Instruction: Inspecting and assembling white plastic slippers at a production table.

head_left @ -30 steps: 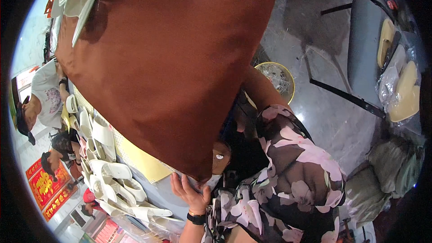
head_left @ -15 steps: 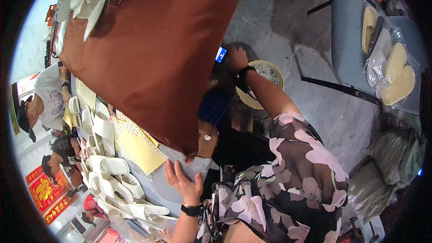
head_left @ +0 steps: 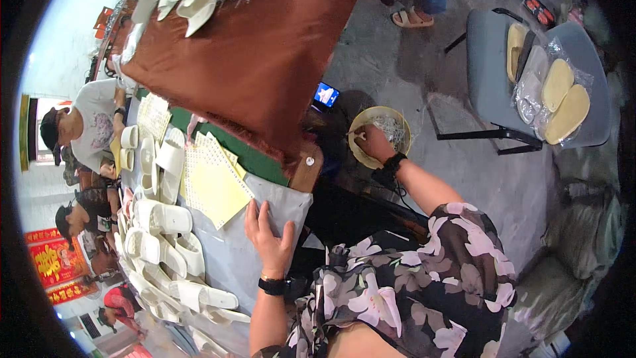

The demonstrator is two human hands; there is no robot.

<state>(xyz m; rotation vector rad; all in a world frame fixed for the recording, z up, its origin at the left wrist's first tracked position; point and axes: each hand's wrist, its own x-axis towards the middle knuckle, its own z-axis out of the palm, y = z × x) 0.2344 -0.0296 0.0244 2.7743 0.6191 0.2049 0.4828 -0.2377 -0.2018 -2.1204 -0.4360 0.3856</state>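
My left hand rests on the pale grey tabletop, fingers apart, holding nothing. Its fingertips are beside yellow sheets of small stickers. Down to the right, my right hand is at a yellow bucket with whitish scraps inside. Its fingers are curled in; what they hold, if anything, is too small to make out. A phone with a lit screen is beyond the bucket. Several off-white slippers lie in rows left of my left hand.
A large brown cloth covers the far table, with more white slippers on top. To the right, a grey chair carries bagged insoles. Co-workers are along the left; another person's sandalled foot is on the floor.
The view has shifted, and the brown cloth no longer hides the green surface by the stickers. My right hand has moved from near the phone to the bucket. My left hand stays on the table.
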